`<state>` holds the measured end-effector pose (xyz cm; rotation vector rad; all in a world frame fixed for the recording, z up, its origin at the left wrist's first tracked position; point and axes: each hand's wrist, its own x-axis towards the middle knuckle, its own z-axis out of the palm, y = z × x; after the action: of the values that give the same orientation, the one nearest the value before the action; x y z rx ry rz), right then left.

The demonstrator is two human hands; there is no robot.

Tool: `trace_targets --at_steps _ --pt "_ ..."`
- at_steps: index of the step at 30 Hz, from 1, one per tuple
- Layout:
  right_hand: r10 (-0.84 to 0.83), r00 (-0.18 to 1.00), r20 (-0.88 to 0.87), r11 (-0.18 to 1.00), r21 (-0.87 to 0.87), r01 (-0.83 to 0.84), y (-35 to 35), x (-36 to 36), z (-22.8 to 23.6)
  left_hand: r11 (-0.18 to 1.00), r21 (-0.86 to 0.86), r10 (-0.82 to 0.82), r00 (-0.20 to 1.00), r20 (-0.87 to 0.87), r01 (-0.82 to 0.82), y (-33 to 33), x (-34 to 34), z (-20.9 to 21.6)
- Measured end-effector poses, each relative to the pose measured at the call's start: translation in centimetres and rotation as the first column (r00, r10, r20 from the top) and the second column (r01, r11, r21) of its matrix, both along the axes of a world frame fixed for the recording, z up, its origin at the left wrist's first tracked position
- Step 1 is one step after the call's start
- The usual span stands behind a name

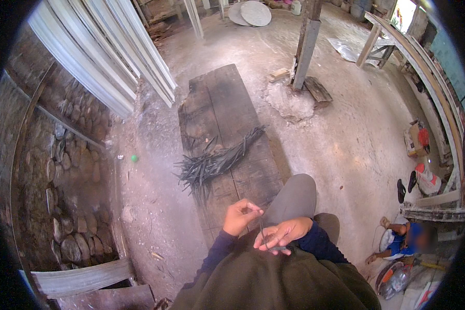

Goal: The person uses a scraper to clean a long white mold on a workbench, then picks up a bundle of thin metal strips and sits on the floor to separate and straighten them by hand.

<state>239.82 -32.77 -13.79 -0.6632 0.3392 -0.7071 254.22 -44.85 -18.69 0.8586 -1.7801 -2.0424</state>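
Observation:
My left hand pinches the upper end of a thin dark strip between thumb and fingertips. The strip runs down to my right hand, which is turned partly palm up in front of my lap. There the thumb and fingers close on the strip's lower part. Beyond both hands, a loose bundle of long, flat, dark strips lies across a low wooden bench. The bundle's frayed ends fan out on the left, and its narrower end reaches the bench's right edge.
Tall pale grooved sheets lean at the left above a stone wall. A wooden post stands beyond the bench. A green ball lies on the floor. At the lower right are dark sandals and a person in blue.

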Motion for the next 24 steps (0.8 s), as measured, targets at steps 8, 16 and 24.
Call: trace_targets --at_steps 8,16,24 --pt "-0.706 0.588 -0.396 0.707 -0.336 0.623 0.5 -0.9 -3.7 0.996 0.017 0.086 0.996 0.021 -0.087 -0.1 0.2 -0.9" --pt "-0.728 -0.379 -0.571 0.376 -0.795 0.476 -2.5 -0.7 -1.4 0.947 -0.024 -0.314 0.915 -0.253 0.319 -1.6 2.6 2.3" --pt "-0.728 0.480 -0.489 0.685 -0.541 0.489 -1.6 -0.1 0.9 0.932 -0.118 0.347 0.938 0.010 -0.344 -4.2 1.8 -0.1"
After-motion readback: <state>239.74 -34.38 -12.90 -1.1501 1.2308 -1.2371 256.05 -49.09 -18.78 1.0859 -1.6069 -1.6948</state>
